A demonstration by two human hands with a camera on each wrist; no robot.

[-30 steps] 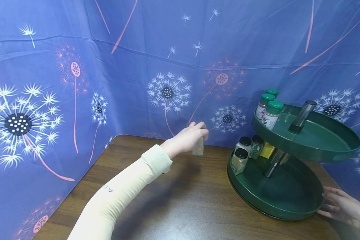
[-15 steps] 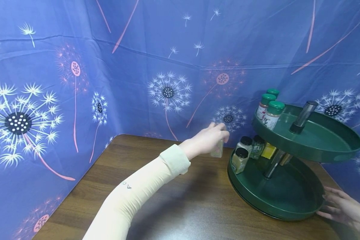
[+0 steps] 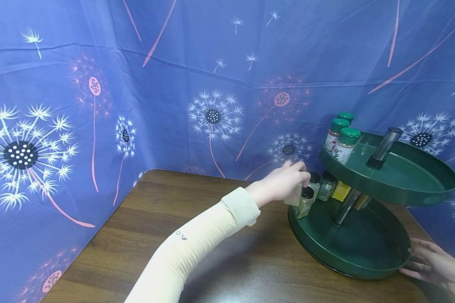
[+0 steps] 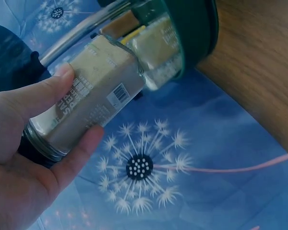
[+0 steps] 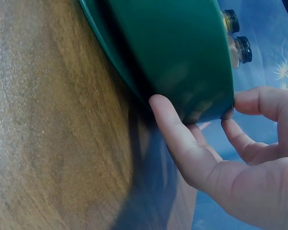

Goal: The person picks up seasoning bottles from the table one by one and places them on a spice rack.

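My left hand (image 3: 284,183) grips a square glass spice jar (image 4: 89,91) of pale powder near its dark cap, thumb on one side and a finger on the other. The jar's base points at the lower tier (image 3: 368,240) of a green two-tier turntable, close to the black-capped jars at its left edge. The nearest is a tan-filled jar (image 3: 305,206), with a jar of green herbs (image 3: 327,187) behind it. On the far right my right hand (image 3: 434,263) touches the lower tier's outer wall (image 5: 182,62) with fairly straight fingertips.
On the upper tier (image 3: 409,168) stand several green-capped shakers (image 3: 343,147), left of the metal post (image 3: 384,147). A yellow-labelled container (image 3: 341,191) sits under that tier. The wooden table (image 3: 182,206) meets a blue dandelion-print cloth (image 3: 212,63) behind and at the sides.
My left hand has carried the spice jar rightward across the table to the turntable's left edge, now overlapping the black-capped jars. The right hand stays at the lower tier's wall.
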